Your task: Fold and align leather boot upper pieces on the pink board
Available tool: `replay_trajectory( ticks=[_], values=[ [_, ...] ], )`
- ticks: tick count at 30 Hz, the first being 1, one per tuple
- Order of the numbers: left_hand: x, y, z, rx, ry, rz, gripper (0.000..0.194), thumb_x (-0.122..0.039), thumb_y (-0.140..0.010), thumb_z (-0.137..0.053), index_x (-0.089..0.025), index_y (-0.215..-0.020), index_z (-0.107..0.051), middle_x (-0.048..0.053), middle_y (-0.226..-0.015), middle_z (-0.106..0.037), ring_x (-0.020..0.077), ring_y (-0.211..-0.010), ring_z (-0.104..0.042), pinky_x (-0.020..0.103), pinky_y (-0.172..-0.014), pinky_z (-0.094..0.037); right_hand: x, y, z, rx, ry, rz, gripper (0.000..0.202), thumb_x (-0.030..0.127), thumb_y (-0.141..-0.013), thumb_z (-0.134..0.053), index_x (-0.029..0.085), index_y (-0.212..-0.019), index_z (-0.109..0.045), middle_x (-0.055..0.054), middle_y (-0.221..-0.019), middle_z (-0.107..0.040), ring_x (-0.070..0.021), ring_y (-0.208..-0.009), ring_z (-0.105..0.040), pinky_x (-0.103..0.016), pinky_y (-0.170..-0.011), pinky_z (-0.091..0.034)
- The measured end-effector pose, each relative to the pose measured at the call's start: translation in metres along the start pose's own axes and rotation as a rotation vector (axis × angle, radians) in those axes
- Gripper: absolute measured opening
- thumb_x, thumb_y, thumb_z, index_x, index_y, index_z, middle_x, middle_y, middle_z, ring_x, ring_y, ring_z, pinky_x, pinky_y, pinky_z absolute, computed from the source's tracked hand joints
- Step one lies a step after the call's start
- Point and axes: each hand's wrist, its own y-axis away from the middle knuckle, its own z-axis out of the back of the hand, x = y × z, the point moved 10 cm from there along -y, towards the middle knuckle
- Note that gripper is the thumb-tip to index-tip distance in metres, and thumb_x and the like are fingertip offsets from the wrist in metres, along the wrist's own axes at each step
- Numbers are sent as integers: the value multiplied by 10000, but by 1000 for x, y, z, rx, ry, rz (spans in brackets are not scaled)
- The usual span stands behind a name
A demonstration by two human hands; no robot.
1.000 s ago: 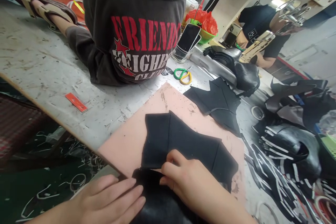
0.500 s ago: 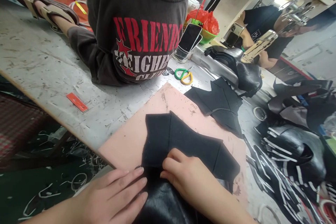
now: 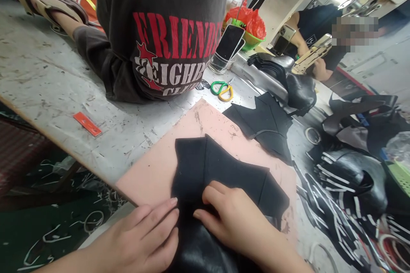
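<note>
A black fabric piece (image 3: 233, 162) with stitched seams lies flat on a pink board (image 3: 144, 166). Shiny black leather (image 3: 205, 247) adjoins its near edge and runs down toward me. My left hand (image 3: 145, 232) rests at the left side of this join, fingers stretched out and lying flat, tips on the black edge. With curled fingers, my right hand (image 3: 229, 211) holds the near edge of the fabric piece, its thumb low over the leather. The exact grip under the right fingers is hidden. A second black fabric piece (image 3: 262, 123) lies at the board's far right corner.
A person in a dark printed shirt (image 3: 166, 68) sits on the table just beyond the board. Green-and-yellow scissors (image 3: 226, 91), phones (image 3: 230, 42) and a red strip (image 3: 87, 123) lie around. White-edged black leather parts (image 3: 349, 179) crowd the right. Another person (image 3: 315, 30) sits farther back.
The view has shifted a little, so most things sit slightly more to the left. My right thumb and forefinger have spread slightly apart at the edge. The left hand stays beside the join.
</note>
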Motion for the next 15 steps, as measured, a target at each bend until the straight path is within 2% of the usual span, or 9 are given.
replay_trajectory(
  ticks=[6, 11, 15],
  values=[
    [5, -2, 1, -70, 43, 38, 404, -162, -800, -298, -275, -1054, -592, 10, -1231, -593, 169, -1204, -462, 296, -1025, -253, -11, 1, 6, -51, -139, -48, 115, 209, -783, -553, 189, -700, -476, 28, -682, -505, -101, -578, -463, -216, -531, -305],
    [7, -7, -3, -40, 67, 4, 430, -213, -735, -390, -250, -1129, -559, 22, -1269, -566, 192, -1147, -511, 289, -956, -350, -13, -2, 6, -31, -169, -78, 150, 198, -791, -556, 186, -676, -460, 30, -680, -505, -98, -591, -471, -210, -535, -308],
    [4, -22, -5, 37, 38, -109, 476, -232, -673, -512, -254, -1146, -552, 8, -1274, -562, 189, -989, -571, 289, -849, -426, -11, -4, 5, -8, -129, -93, 142, 189, -798, -547, 183, -675, -477, 23, -687, -512, -98, -583, -474, -210, -525, -308]
  ],
)
